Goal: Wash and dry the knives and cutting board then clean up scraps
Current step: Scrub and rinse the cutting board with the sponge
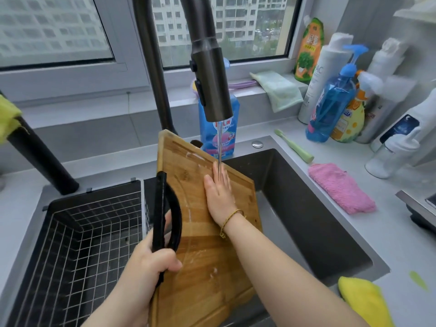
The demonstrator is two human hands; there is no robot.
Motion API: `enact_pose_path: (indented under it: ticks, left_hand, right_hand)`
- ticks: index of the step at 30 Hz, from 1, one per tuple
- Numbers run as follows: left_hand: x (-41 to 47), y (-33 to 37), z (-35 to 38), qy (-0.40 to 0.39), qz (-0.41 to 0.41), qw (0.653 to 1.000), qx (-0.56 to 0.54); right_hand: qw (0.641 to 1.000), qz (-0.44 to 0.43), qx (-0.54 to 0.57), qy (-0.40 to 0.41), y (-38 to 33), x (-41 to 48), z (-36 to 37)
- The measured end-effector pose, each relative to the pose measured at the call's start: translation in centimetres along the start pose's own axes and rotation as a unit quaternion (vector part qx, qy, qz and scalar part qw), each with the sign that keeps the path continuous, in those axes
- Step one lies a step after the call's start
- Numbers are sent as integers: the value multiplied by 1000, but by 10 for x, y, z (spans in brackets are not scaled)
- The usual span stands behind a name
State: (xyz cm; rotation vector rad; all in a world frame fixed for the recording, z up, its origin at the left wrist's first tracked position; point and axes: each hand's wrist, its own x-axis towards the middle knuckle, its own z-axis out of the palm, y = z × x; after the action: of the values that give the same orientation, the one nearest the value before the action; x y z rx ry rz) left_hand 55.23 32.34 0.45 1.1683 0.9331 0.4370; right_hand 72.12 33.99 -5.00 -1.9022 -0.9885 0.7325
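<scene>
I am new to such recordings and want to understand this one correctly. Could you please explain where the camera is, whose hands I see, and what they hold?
There is no machine here: a person wears a wide-angle camera on the head, so the one picture looks forward and down at the person's own arms. The left hand grips the black handle on the edge of a wooden cutting board, which stands tilted over the dark sink. The right hand lies flat on the board, fingers straight, under water running from the faucet. Left of the board sits a wire basket. On the counter to the right lie a pink cloth, a yellow cloth, a green brush and several bottles.
</scene>
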Motion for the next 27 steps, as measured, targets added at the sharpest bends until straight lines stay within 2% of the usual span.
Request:
enact_pose_path:
  ticks: [3, 7, 9, 11, 14, 16, 20, 25, 27]
  left_hand:
    - [3, -3, 5, -14, 9, 1000, 26]
    - [2, -2, 10, -44, 14, 997, 59]
    - [3, -3, 9, -57, 16, 995, 81]
    - [3, -2, 9, -74, 18, 992, 99]
    - [0, 1, 7, -96, 23, 990, 105]
    - [-2, 2, 5, -95, 26, 989, 109]
    - [-6, 2, 2, -96, 32, 989, 107]
    - [-8, 1, -4, -91, 36, 989, 107]
    - [-9, 0, -8, -95, 35, 990, 102]
  right_hand:
    - [999, 21, 27, 42, 5, 5, -17]
    - [990, 120, 37, 69, 14, 4, -37]
    - [991, 87, 65, 76, 2, -1, -37]
    - [993, 9, 85, 85, -15, -7, -36]
    - [992, -47, 73, 88, -24, -10, -38]
    - [993, -31, 62, 98, -16, -10, -42]
    - [994, 71, -2, 82, -10, -8, -43]
    - [993, -35, 57, 94, -36, -10, -22]
    - [995, -19, 26, 91, -22, -5, -23]
